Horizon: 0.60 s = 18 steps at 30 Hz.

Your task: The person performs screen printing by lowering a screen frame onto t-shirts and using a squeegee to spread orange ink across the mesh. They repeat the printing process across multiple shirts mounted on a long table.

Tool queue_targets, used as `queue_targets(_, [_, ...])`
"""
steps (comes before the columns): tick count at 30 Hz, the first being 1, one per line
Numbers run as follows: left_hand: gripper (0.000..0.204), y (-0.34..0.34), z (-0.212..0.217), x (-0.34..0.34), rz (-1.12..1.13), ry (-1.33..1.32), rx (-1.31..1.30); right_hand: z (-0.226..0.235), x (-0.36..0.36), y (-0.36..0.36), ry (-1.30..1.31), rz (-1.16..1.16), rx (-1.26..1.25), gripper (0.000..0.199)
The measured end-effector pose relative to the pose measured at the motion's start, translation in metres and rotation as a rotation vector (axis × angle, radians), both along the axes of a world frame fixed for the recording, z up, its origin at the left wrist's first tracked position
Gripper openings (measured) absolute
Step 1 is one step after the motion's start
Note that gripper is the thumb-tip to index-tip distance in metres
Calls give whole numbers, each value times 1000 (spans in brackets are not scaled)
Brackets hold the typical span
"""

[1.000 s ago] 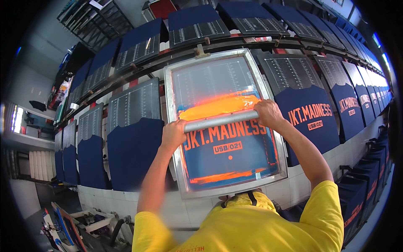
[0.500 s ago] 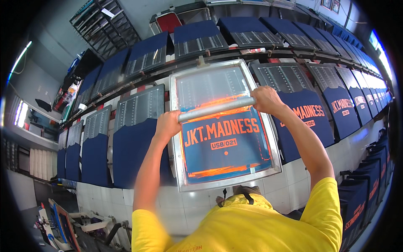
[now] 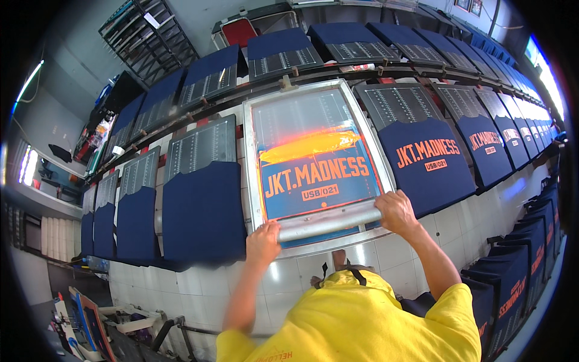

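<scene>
A silver metal-framed printing screen (image 3: 249, 157) lies over a navy shirt on its board. My left hand (image 3: 263, 242) and my right hand (image 3: 395, 212) are wrapped round the two ends of a long grey squeegee (image 3: 329, 221). The squeegee spans the near part of the mesh, close to the frame's near bar. A thick band of bright orange ink (image 3: 310, 145) lies across the middle of the mesh. Between ink and squeegee, orange lettering shows on blue. The squeegee's lower edge is hidden from view.
To the left, a plain navy shirt (image 3: 196, 211) covers the near part of a dark board (image 3: 202, 142). On the right lies a navy shirt (image 3: 422, 175) with orange print. Another row of boards runs behind a rail. Printed shirts (image 3: 512, 289) hang over boards at lower right.
Both hands have drawn the squeegee toward me, from mid-screen to its near end. An orange ink band is now exposed across the middle of the mesh. The screen stays over the same board.
</scene>
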<state>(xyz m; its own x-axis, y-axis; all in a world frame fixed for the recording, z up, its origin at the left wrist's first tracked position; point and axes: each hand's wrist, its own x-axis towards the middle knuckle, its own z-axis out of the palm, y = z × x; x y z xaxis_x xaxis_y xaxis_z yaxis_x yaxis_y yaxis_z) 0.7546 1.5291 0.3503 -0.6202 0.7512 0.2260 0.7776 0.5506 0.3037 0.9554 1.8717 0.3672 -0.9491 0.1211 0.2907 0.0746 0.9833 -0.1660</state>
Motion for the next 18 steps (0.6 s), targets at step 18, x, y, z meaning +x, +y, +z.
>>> queue_targets(18, [63,-40,-40,67,-82,-142,-58,-25,62,-54,-133,-33,-99,61])
